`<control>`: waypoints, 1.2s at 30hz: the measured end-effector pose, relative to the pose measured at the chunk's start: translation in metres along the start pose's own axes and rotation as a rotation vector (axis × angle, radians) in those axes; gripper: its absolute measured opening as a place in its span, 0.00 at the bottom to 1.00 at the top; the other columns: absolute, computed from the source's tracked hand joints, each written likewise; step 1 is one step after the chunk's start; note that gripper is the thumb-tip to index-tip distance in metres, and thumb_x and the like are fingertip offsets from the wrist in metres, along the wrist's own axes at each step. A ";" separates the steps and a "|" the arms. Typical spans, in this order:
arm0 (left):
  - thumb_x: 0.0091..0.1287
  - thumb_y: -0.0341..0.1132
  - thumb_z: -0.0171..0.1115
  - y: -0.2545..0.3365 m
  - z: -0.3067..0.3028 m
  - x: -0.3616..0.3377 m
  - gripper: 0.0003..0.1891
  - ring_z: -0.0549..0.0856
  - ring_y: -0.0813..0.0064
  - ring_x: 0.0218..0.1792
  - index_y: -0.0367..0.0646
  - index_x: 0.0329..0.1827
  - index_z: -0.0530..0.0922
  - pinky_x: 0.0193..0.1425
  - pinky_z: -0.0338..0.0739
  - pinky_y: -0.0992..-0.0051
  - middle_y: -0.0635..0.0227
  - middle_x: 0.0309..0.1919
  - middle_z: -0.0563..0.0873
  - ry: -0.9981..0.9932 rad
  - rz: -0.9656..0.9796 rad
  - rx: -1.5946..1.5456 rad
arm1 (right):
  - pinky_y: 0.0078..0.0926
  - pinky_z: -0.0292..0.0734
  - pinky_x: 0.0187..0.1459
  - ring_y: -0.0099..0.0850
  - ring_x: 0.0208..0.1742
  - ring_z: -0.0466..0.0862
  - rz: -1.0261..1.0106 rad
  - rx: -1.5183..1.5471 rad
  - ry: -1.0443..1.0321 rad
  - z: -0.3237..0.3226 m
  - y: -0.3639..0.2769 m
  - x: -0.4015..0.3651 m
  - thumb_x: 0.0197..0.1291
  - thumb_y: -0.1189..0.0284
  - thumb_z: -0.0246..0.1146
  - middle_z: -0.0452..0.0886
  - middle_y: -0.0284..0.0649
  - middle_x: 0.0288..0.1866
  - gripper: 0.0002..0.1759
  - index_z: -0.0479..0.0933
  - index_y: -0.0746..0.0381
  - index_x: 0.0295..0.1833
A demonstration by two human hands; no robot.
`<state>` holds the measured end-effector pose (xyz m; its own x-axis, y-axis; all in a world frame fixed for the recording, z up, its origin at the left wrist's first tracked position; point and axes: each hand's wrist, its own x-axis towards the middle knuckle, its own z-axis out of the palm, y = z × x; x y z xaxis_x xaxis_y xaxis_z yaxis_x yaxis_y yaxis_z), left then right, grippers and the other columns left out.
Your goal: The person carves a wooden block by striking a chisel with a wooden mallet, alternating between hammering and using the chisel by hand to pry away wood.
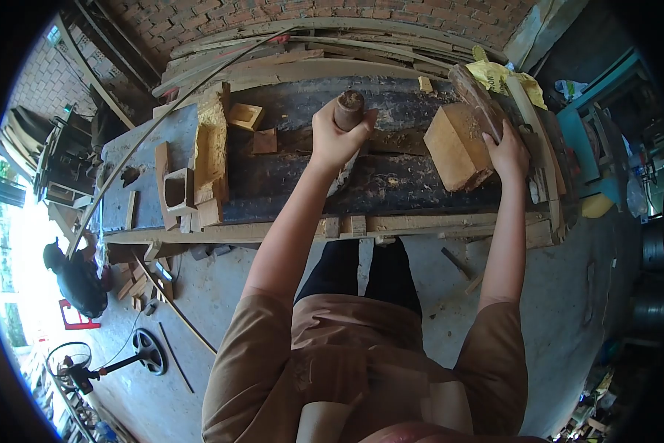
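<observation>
My left hand (336, 140) is closed round the thick wooden handle of a chisel (350, 103), held over the middle of the bench. Its handle end points up toward me, and a strip of grey metal shows beside my wrist; the tip cannot be made out. On the right, my right hand (509, 153) grips the near end of a dark, rough wooden piece (477, 100). That piece lies against a large pale wooden block (456, 148), whose near end is rough and dark.
The dark, worn workbench (273, 181) carries a hollowed yellowish wood piece (212, 148), a small square box (245, 116) and a hollow block (178, 190) at left. Long strips (391, 46) lie behind. A yellow bag (505, 77) sits back right. Offcuts (136, 284) litter the floor.
</observation>
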<state>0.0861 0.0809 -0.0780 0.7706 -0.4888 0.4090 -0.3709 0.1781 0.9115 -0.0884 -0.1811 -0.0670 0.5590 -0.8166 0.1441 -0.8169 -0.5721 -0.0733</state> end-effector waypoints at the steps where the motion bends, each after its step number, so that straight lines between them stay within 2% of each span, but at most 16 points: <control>1: 0.52 0.34 0.67 0.001 0.000 0.000 0.12 0.72 0.86 0.22 0.39 0.23 0.72 0.27 0.69 0.79 0.73 0.18 0.77 0.020 -0.026 -0.020 | 0.38 0.69 0.56 0.44 0.58 0.73 0.001 0.009 0.002 -0.001 0.000 0.000 0.57 0.50 0.56 0.71 0.46 0.60 0.37 0.59 0.57 0.67; 6: 0.52 0.33 0.68 -0.011 -0.003 0.003 0.12 0.72 0.86 0.22 0.40 0.23 0.71 0.27 0.68 0.80 0.74 0.18 0.76 0.043 -0.019 -0.058 | 0.39 0.70 0.55 0.45 0.57 0.74 0.079 0.013 0.009 -0.009 -0.008 -0.002 0.54 0.48 0.58 0.73 0.49 0.57 0.37 0.65 0.62 0.62; 8: 0.51 0.33 0.68 -0.010 -0.002 0.002 0.12 0.72 0.86 0.23 0.40 0.22 0.71 0.28 0.68 0.80 0.74 0.18 0.76 0.050 -0.022 -0.058 | 0.39 0.73 0.52 0.46 0.53 0.77 0.148 -0.011 -0.119 -0.017 -0.011 -0.004 0.51 0.47 0.61 0.76 0.51 0.52 0.36 0.70 0.64 0.56; 9: 0.51 0.33 0.68 -0.010 -0.001 0.002 0.12 0.72 0.86 0.23 0.40 0.22 0.71 0.28 0.68 0.80 0.74 0.18 0.76 0.046 -0.020 -0.060 | 0.39 0.73 0.52 0.46 0.53 0.77 0.151 -0.011 -0.117 -0.015 -0.009 -0.003 0.51 0.47 0.61 0.76 0.51 0.52 0.36 0.70 0.64 0.56; 11: 0.51 0.31 0.68 -0.010 0.002 0.002 0.11 0.74 0.86 0.21 0.41 0.24 0.72 0.27 0.69 0.82 0.75 0.18 0.77 0.048 0.002 -0.004 | 0.41 0.74 0.50 0.47 0.50 0.78 0.126 0.035 -0.040 -0.007 -0.003 -0.003 0.49 0.45 0.62 0.79 0.51 0.47 0.34 0.73 0.65 0.49; 14: 0.51 0.33 0.68 -0.002 0.007 0.001 0.12 0.72 0.85 0.23 0.40 0.23 0.71 0.29 0.69 0.80 0.74 0.19 0.77 0.029 -0.046 0.005 | 0.39 0.75 0.48 0.45 0.49 0.79 0.112 0.011 -0.066 -0.011 -0.007 -0.007 0.53 0.48 0.60 0.79 0.51 0.47 0.31 0.71 0.65 0.50; 18: 0.51 0.32 0.69 -0.003 0.012 0.000 0.11 0.74 0.86 0.23 0.41 0.24 0.72 0.29 0.70 0.80 0.76 0.19 0.76 0.004 -0.052 -0.035 | 0.39 0.75 0.47 0.44 0.49 0.80 0.111 -0.015 -0.109 -0.013 -0.012 -0.005 0.54 0.49 0.60 0.79 0.49 0.46 0.30 0.70 0.64 0.50; 20: 0.51 0.32 0.69 0.000 0.014 -0.002 0.12 0.73 0.86 0.22 0.41 0.24 0.72 0.28 0.69 0.81 0.76 0.19 0.76 -0.005 0.045 0.065 | 0.39 0.75 0.47 0.43 0.48 0.80 0.114 -0.038 -0.093 -0.010 -0.013 -0.002 0.55 0.49 0.59 0.80 0.47 0.46 0.29 0.70 0.63 0.50; 24: 0.51 0.32 0.68 -0.006 0.013 -0.002 0.11 0.72 0.85 0.23 0.39 0.25 0.73 0.29 0.69 0.79 0.74 0.20 0.77 -0.033 0.038 0.048 | 0.40 0.75 0.47 0.42 0.49 0.80 0.098 -0.038 -0.103 -0.009 -0.012 -0.001 0.55 0.49 0.59 0.79 0.47 0.47 0.29 0.69 0.62 0.50; 28: 0.53 0.31 0.68 -0.005 0.001 0.005 0.10 0.73 0.85 0.22 0.40 0.25 0.72 0.27 0.69 0.80 0.74 0.20 0.78 0.038 -0.063 -0.064 | 0.39 0.75 0.48 0.43 0.50 0.79 0.097 -0.041 -0.123 -0.010 -0.013 -0.001 0.56 0.49 0.59 0.78 0.48 0.49 0.29 0.68 0.62 0.51; 31: 0.54 0.32 0.68 -0.012 -0.007 0.011 0.11 0.75 0.83 0.18 0.40 0.26 0.72 0.23 0.68 0.82 0.72 0.18 0.77 0.285 -0.037 -0.105 | 0.39 0.75 0.48 0.43 0.50 0.79 0.090 -0.055 -0.102 -0.011 -0.012 -0.001 0.56 0.50 0.59 0.78 0.48 0.50 0.28 0.68 0.62 0.51; 34: 0.56 0.30 0.66 -0.012 -0.013 0.011 0.10 0.75 0.82 0.19 0.41 0.26 0.72 0.26 0.69 0.81 0.71 0.18 0.77 0.337 -0.002 -0.198 | 0.39 0.74 0.49 0.43 0.51 0.79 0.095 -0.054 -0.119 -0.009 -0.011 0.001 0.55 0.49 0.58 0.78 0.48 0.50 0.30 0.67 0.62 0.52; 36: 0.57 0.29 0.66 -0.006 -0.014 0.012 0.09 0.75 0.82 0.20 0.41 0.26 0.71 0.27 0.69 0.81 0.71 0.18 0.77 0.302 -0.023 -0.199 | 0.38 0.73 0.50 0.43 0.52 0.78 0.106 -0.055 -0.149 -0.009 -0.011 0.002 0.55 0.47 0.58 0.77 0.48 0.51 0.32 0.67 0.62 0.54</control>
<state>0.1049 0.0857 -0.0782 0.9069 -0.2259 0.3558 -0.2662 0.3473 0.8992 -0.0796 -0.1756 -0.0566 0.4812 -0.8765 -0.0100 -0.8764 -0.4809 -0.0258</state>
